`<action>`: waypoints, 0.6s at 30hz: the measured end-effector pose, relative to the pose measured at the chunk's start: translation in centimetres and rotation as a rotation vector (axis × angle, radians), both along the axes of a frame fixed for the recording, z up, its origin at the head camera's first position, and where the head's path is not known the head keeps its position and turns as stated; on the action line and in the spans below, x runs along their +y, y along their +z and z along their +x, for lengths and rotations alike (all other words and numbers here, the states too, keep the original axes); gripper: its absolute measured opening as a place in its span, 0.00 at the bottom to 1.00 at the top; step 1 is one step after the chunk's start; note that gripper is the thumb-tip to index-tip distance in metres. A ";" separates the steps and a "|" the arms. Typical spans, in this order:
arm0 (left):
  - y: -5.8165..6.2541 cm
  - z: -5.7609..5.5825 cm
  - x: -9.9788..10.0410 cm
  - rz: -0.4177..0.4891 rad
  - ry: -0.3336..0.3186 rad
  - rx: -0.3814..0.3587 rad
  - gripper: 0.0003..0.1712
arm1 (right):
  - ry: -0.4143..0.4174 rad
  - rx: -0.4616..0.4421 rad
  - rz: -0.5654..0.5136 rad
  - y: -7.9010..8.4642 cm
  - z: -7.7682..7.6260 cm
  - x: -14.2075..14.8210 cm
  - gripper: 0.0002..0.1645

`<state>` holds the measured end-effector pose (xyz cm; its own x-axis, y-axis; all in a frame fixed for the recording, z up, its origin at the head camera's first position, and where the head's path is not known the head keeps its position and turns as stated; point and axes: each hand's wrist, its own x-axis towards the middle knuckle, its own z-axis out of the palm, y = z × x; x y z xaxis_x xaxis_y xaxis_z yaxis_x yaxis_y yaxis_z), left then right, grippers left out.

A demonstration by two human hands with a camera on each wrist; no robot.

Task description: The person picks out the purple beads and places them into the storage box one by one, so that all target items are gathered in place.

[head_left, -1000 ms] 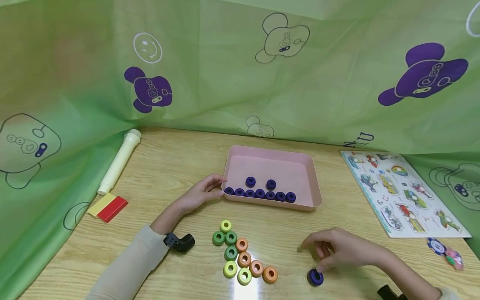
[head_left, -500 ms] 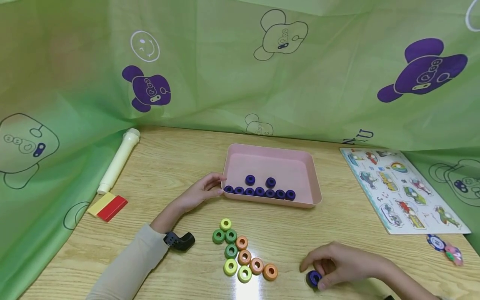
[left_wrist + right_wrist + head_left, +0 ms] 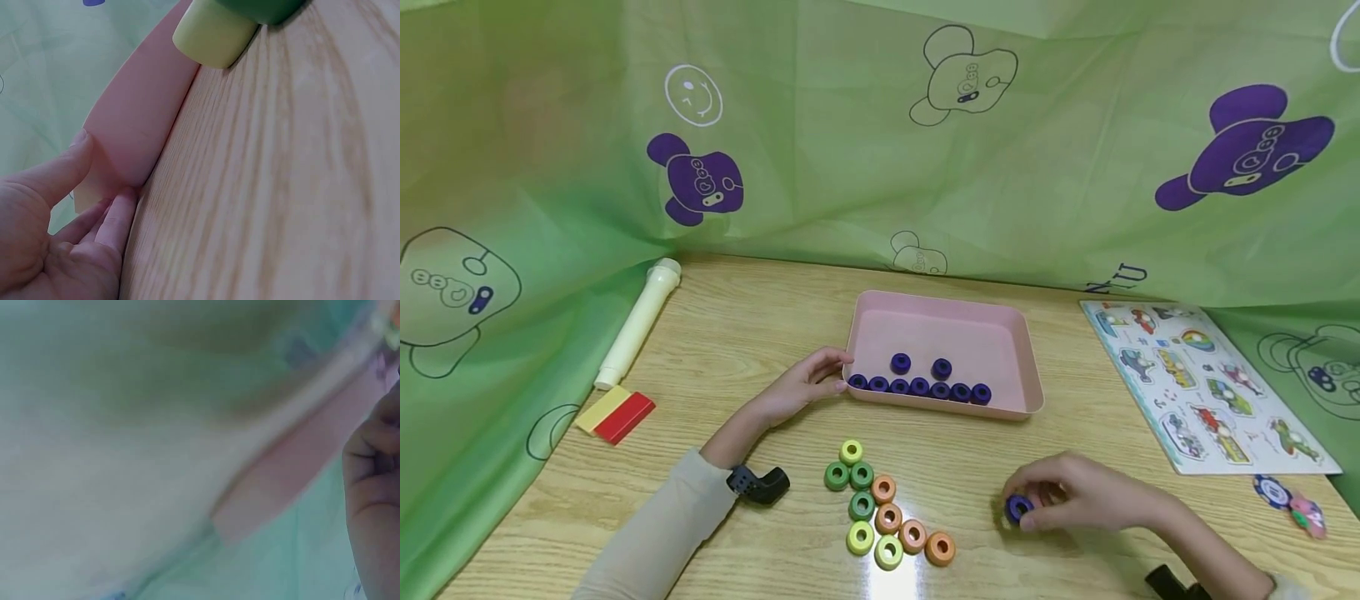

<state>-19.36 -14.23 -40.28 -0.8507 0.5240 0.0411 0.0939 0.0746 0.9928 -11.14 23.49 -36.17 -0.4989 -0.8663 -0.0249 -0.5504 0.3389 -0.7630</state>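
In the head view my right hand (image 3: 1078, 496) pinches a dark blue ring-shaped bead (image 3: 1019, 508) between thumb and fingers, over the table's front right. My left hand (image 3: 805, 387) touches the near left corner of a shallow pink tray (image 3: 943, 410). The left wrist view shows its thumb and fingers, fairly straight, against the outside of the tray's wall (image 3: 134, 119). Inside the tray, several like dark blue beads line the near wall, and two more (image 3: 901, 363) sit behind that row. The right wrist view is blurred; part of the right hand (image 3: 375, 487) shows, its bead hidden.
Between the hands lies a cluster of green, yellow and orange beads (image 3: 889, 518). A picture puzzle board (image 3: 1210, 383) lies at right, near small trinkets (image 3: 1273, 492). At left are a white tube (image 3: 640, 325) and yellow and red pieces (image 3: 625, 418). A green curtain (image 3: 820, 150) bounds the table.
My right hand has closed its thumb and fingers on the dark blue bead and moved it slightly forward and left. The left hand stays at the tray's corner.
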 end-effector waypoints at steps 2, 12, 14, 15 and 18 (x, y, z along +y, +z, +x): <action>-0.1 0.0 0.1 0.001 0.001 -0.001 0.22 | -0.087 0.071 -0.012 0.8 -1.3 0.1 0.15; -2.1 -0.9 -0.2 0.013 0.003 0.007 0.24 | -0.471 0.279 0.074 1.2 -9.3 -1.1 0.15; -2.2 -0.9 -0.3 0.020 -0.003 0.010 0.25 | -0.469 0.304 0.094 0.5 -10.4 -1.5 0.16; -2.2 -0.9 -0.3 0.023 -0.006 0.011 0.25 | -0.458 0.325 0.103 0.1 -10.9 -1.7 0.14; -2.0 -0.9 -0.4 0.024 -0.001 0.010 0.24 | -0.406 0.408 0.134 -0.8 -12.0 -2.3 0.08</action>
<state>-20.29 -14.60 -42.31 -0.8498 0.5234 0.0625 0.1041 0.0503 0.9933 -23.14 21.22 -37.01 -0.7818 -0.6069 0.1429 -0.5969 0.6622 -0.4530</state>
